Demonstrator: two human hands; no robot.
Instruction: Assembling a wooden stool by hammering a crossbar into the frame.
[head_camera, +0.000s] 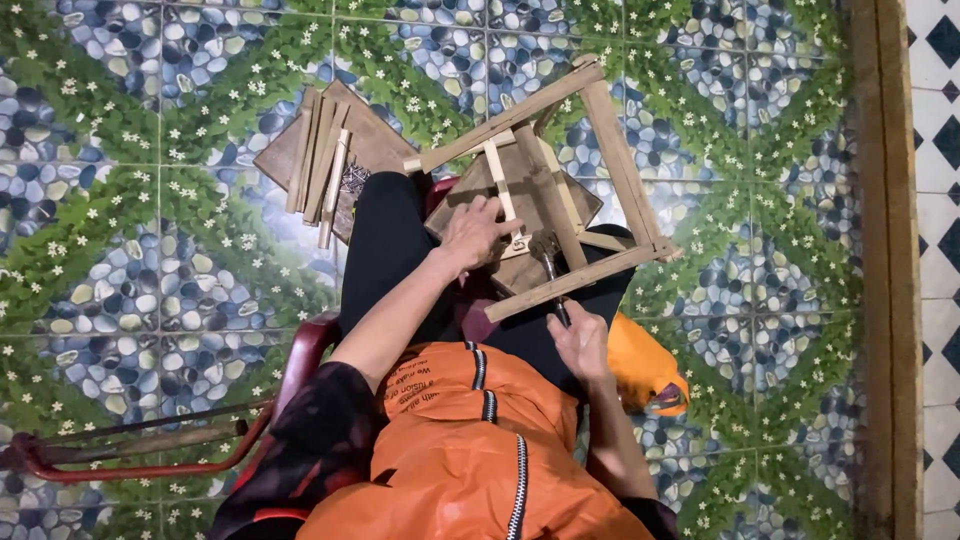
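Left hand: the left hand (476, 232) lies spread, fingers loosely open, pressing flat on a pale narrow wooden slat (502, 193) inside the frame; it grips nothing, only holds the slat down.
Right hand: the right hand (580, 343) is closed in a fist round the dark handle of a metal-headed hammer (549, 262).
Hammer: its head sits just ahead of the right hand, right beside the left hand's fingertips, at the near end of the slat; whether it touches the wood I cannot tell.
Frame: the square frame of brown wooden bars (610, 150) rests tilted on the person's lap, under the left hand and beyond the right.
Loose wood: a stack of brown wooden strips and boards (322, 155) lies on the floor, well to the left of the left hand.
Floor: the tiled floor with blue pebble and green leaf pattern (140, 200) spreads around both hands.
Chair: a red metal chair arm (300, 360) shows below the left forearm.
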